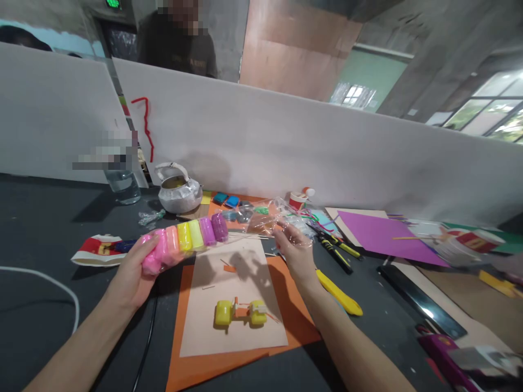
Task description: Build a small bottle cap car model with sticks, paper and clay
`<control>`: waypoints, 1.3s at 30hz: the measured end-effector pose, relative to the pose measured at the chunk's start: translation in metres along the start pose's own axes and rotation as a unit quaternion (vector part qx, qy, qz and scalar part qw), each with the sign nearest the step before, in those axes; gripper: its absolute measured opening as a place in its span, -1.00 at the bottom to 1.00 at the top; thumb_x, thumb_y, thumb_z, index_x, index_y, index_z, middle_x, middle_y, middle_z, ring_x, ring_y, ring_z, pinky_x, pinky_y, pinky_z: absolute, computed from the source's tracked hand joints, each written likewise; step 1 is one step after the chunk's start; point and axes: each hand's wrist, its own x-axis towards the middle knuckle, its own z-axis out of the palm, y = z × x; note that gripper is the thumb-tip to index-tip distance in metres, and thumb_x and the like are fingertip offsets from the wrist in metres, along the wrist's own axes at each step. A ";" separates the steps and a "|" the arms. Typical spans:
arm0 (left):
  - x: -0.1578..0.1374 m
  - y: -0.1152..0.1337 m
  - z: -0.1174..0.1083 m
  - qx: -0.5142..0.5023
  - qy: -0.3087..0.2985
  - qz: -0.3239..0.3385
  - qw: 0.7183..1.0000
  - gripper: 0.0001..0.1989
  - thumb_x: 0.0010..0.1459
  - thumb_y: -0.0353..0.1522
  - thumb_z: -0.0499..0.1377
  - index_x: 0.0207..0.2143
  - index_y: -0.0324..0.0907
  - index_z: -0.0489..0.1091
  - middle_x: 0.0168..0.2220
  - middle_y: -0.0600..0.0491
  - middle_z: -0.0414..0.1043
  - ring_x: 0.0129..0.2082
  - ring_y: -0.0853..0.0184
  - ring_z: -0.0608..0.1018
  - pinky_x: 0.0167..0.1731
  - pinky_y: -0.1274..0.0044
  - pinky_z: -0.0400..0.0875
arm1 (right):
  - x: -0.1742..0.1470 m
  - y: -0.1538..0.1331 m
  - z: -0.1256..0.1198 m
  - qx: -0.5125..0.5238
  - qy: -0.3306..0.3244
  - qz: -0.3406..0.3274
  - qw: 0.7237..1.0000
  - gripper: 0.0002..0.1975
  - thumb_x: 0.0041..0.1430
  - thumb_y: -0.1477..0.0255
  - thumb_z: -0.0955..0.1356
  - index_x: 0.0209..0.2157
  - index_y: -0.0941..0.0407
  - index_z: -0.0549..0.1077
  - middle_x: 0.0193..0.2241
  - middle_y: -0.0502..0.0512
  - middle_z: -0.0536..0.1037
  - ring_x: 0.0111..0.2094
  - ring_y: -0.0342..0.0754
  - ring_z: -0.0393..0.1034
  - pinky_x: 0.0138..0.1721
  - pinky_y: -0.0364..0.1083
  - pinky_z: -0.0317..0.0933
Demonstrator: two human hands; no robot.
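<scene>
My left hand (137,272) is closed around a row of modelling clay blocks (184,236) in clear wrapping, pink through orange, yellow and purple. My right hand (294,245) pinches a clear plastic bag (261,223), stretched out to the right of the clay row. Below both hands, a small model with two yellow blocks (223,313) joined by orange and pale pieces stands on a cream sheet (200,337). That sheet lies over an orange sheet (175,365). A small orange scrap (229,268) and thin sticks lie on the cream sheet too.
A yellow cutter (339,294) and black-and-yellow pliers (335,253) lie right of my right hand. Behind are a foil-like kettle (180,195), a water bottle (125,182) and a white partition (253,141). A phone (420,299) and a purple sheet (384,237) lie at the right.
</scene>
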 end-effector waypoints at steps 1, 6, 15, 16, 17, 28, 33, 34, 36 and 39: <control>0.000 0.000 0.000 0.003 -0.002 0.002 1.000 -0.74 0.10 -0.37 0.31 -0.12 -0.21 0.54 -0.08 -0.06 0.59 -0.20 0.26 0.63 -0.28 0.56 0.62 | 0.001 0.001 -0.001 0.008 -0.017 0.013 1.000 -0.66 0.24 0.10 0.38 -0.29 0.12 0.51 -0.62 -0.12 0.33 -0.58 -0.18 0.20 -0.51 -0.15 0.14; -0.001 0.001 0.001 0.009 -0.006 0.022 1.000 -0.65 -0.07 -0.34 0.44 -0.18 -0.17 0.55 -0.12 0.00 0.59 -0.20 0.26 0.61 -0.30 0.58 0.60 | 0.005 0.006 -0.003 0.036 -0.072 0.063 0.995 -0.56 0.35 0.12 0.31 -0.48 0.16 0.35 -0.61 -0.14 0.30 -0.60 -0.23 0.20 -0.52 -0.19 0.18; 0.002 -0.004 0.000 0.001 0.008 0.052 0.999 -0.55 -0.17 -0.30 0.48 -0.17 -0.20 0.54 -0.25 0.07 0.57 -0.32 0.38 0.57 -0.40 0.66 0.52 | 0.010 0.004 -0.006 0.058 -0.110 0.130 0.984 -0.82 0.26 0.35 0.42 -0.27 0.20 0.48 -0.40 -0.03 0.49 -0.47 -0.20 0.35 -0.42 -0.17 0.31; 0.003 -0.003 0.000 -0.005 0.011 0.055 0.998 -0.58 -0.15 -0.30 0.47 -0.19 -0.21 0.54 -0.27 0.08 0.57 -0.33 0.38 0.57 -0.40 0.66 0.52 | 0.012 0.006 -0.007 0.063 -0.098 0.134 0.984 -0.83 0.27 0.36 0.42 -0.26 0.20 0.48 -0.37 -0.02 0.50 -0.45 -0.20 0.36 -0.40 -0.16 0.32; 0.004 -0.003 0.000 -0.012 0.015 0.059 0.998 -0.61 -0.13 -0.31 0.46 -0.21 -0.21 0.54 -0.29 0.09 0.57 -0.34 0.39 0.57 -0.40 0.66 0.52 | 0.014 0.007 -0.010 0.068 -0.083 0.139 0.984 -0.84 0.28 0.37 0.41 -0.26 0.20 0.47 -0.36 -0.02 0.50 -0.44 -0.20 0.37 -0.40 -0.16 0.33; 0.009 0.025 -0.004 -0.079 0.077 0.090 0.990 -0.92 0.17 -0.39 0.24 -0.27 -0.19 0.50 -0.21 0.00 0.58 -0.19 0.27 0.62 -0.29 0.50 0.64 | 0.056 0.015 -0.030 0.045 -0.003 0.168 0.985 -0.78 0.34 0.36 0.37 -0.06 0.19 0.44 -0.21 0.06 0.52 -0.34 -0.14 0.46 -0.34 -0.11 0.42; 0.009 0.023 -0.003 -0.088 0.083 0.088 0.989 -0.90 0.16 -0.40 0.24 -0.25 -0.19 0.51 -0.19 -0.03 0.59 -0.19 0.25 0.63 -0.29 0.48 0.65 | 0.081 0.005 -0.007 0.039 -0.035 0.154 0.987 -0.79 0.33 0.36 0.38 -0.10 0.20 0.47 -0.23 0.06 0.54 -0.33 -0.13 0.47 -0.32 -0.10 0.44; 0.010 0.021 -0.004 -0.089 0.080 0.086 0.989 -0.89 0.14 -0.39 0.26 -0.26 -0.21 0.52 -0.20 -0.04 0.60 -0.21 0.25 0.63 -0.29 0.47 0.65 | 0.084 0.003 -0.003 0.047 -0.033 0.146 0.988 -0.79 0.33 0.36 0.38 -0.11 0.20 0.47 -0.23 0.06 0.54 -0.33 -0.13 0.47 -0.32 -0.10 0.44; 0.012 0.019 -0.004 -0.089 0.075 0.089 0.989 -0.86 0.08 -0.39 0.30 -0.27 -0.22 0.53 -0.24 -0.03 0.60 -0.25 0.26 0.63 -0.30 0.48 0.65 | 0.087 -0.002 0.002 0.070 -0.013 0.123 0.990 -0.79 0.33 0.35 0.37 -0.10 0.20 0.46 -0.25 0.05 0.53 -0.35 -0.14 0.46 -0.33 -0.11 0.43; 0.014 0.016 -0.007 -0.091 0.070 0.106 0.988 -0.82 -0.01 -0.39 0.37 -0.29 -0.20 0.54 -0.32 0.07 0.59 -0.34 0.34 0.62 -0.32 0.57 0.62 | 0.085 -0.007 -0.002 0.113 0.046 0.084 0.989 -0.79 0.34 0.35 0.36 -0.10 0.20 0.45 -0.28 0.03 0.52 -0.39 -0.16 0.44 -0.36 -0.12 0.42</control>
